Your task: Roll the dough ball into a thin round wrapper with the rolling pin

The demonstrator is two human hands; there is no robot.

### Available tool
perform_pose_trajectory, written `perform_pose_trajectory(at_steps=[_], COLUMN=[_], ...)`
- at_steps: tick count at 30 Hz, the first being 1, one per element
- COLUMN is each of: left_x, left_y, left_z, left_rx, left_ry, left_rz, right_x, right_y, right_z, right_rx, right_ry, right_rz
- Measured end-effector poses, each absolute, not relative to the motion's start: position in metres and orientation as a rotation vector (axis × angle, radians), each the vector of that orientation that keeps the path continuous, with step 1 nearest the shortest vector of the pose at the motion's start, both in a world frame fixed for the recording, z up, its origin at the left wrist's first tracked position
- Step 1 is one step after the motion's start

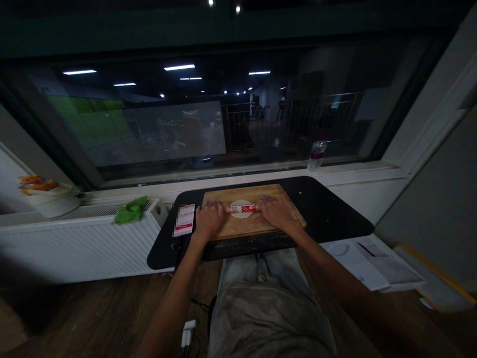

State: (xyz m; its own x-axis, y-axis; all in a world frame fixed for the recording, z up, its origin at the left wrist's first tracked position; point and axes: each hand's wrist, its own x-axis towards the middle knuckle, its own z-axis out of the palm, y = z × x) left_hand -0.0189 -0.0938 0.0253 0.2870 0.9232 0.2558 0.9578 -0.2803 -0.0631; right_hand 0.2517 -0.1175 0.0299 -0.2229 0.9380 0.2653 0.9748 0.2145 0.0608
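A rolling pin with a red and white wrapper (243, 208) lies crosswise over a thin, round, pale piece of dough (242, 216). Under the dough is a wooden board (244, 230). My left hand (210, 219) is closed around the pin's left end, and my right hand (278, 213) is closed around its right end. Both hands rest low over the board. The pin covers the middle of the dough; its ends are hidden by my fingers.
The board sits on a black tabletop (328, 219), with a phone (184, 220) left of it. A green cloth (130, 211) and a white pot (54, 200) are on the radiator (93, 248). A bottle (316, 155) stands on the sill. Papers (357, 266) lie lower right.
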Motion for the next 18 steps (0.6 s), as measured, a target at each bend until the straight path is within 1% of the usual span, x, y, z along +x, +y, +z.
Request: perform_pose_trajectory(at_steps=[8,18], left_x=[-0.02,-0.02], left_y=[-0.097,-0.101], left_z=[0.021,0.006], left_rx=[-2.349,-2.337], left_ry=[-1.719,-1.789], left_rz=[-0.253,-0.513], right_x=[0.248,0.251], right_y=[-0.132,-0.143], right_z=[0.025,0.015], right_rx=[-1.87,-1.794], right_ry=[-2.192,-2.141], right_rz=[-0.318,-0.292])
